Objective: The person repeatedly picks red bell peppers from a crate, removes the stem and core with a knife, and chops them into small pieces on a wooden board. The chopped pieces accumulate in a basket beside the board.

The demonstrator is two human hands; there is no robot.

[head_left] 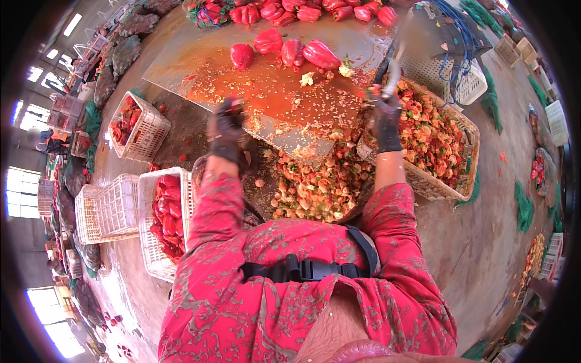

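Both hands wear dark gloves and are blurred. My left hand is raised over the left edge of the metal table; whether it holds anything is unclear. My right hand, at the table's right side, is closed on a blurred knife whose blade points away from me; a red and green scrap shows beside it. Whole red bell peppers lie on the seed-strewn table, more along its far side. Two pale pepper cores lie nearer. Below the near edge is a heap of pepper cores.
On the right stands a plastic crate full of cores, with another white crate behind it. To the left are a white crate of red peppers, empty stacked crates and a smaller crate with red pieces.
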